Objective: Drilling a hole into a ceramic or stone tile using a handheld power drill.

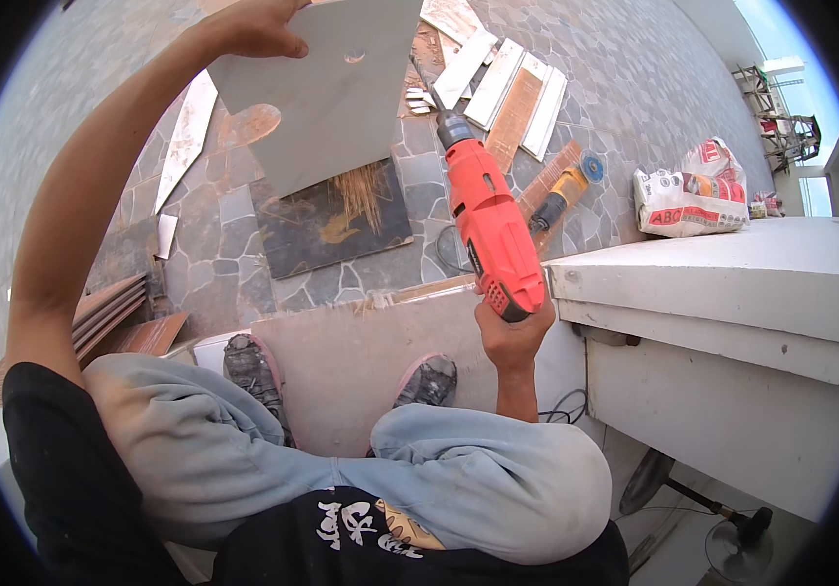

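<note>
My left hand (255,29) grips the upper left edge of a flat grey panel (341,112), its thumb on the near face. The panel is tilted, with a small round mark or hole near its top and a rounded notch at its left side. In my right hand (515,337) is a red power drill (491,215), held by its rear end. Its long bit points up and away, just right of the panel. Beneath the panel lies a dark board (341,239) with yellowish dust streaks.
Several white and brown tile strips (512,93) lie on the stone-patterned floor. A yellow angle grinder (564,195) rests to the right, near a red-and-white bag (693,190). Brown tiles (112,317) are stacked at left. A white ledge (712,283) runs along my right; a fan (739,542) stands below it.
</note>
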Tool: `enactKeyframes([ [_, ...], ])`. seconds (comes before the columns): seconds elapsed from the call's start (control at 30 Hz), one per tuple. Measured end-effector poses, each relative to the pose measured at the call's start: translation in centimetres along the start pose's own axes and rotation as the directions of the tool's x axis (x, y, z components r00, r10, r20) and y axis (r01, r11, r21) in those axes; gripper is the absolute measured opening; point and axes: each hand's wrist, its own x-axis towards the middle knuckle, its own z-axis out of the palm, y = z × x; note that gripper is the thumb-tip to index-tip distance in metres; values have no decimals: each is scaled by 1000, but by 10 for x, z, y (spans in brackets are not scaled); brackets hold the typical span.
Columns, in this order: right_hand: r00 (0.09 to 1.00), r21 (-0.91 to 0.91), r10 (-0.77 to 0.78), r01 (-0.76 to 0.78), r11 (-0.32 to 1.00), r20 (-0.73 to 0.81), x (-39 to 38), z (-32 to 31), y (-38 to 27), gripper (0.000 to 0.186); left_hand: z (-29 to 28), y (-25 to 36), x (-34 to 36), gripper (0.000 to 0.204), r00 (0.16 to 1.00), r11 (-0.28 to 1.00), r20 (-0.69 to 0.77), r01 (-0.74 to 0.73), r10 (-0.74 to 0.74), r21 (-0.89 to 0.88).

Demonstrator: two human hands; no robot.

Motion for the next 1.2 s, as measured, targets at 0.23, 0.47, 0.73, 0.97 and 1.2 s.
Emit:
enactKeyframes([
  [0.23,983,-70,-172,177,982,72,10,18,-14,68,-8,6,0,48,995,999,96,-24,27,-36],
  [0.47,953,-201,-280,298,933,114,34,15,-6,66,-4,9,-8,48,997,995,-9,-80,80,-55],
  [0.73,933,-300,-334,359,884,135,39,14,0,63,-20,16,-8,47,988,998,156,-7,-3,59],
  [0.97,951,-235,-267,298,925,156,35,19,7,61,-23,14,-5,49,984,1000,176,-11,14,-19],
  [1.2,951,-313,-267,304,900,157,40,12,-8,68,-25,17,-2,53,977,998,206,55,-54,-3],
])
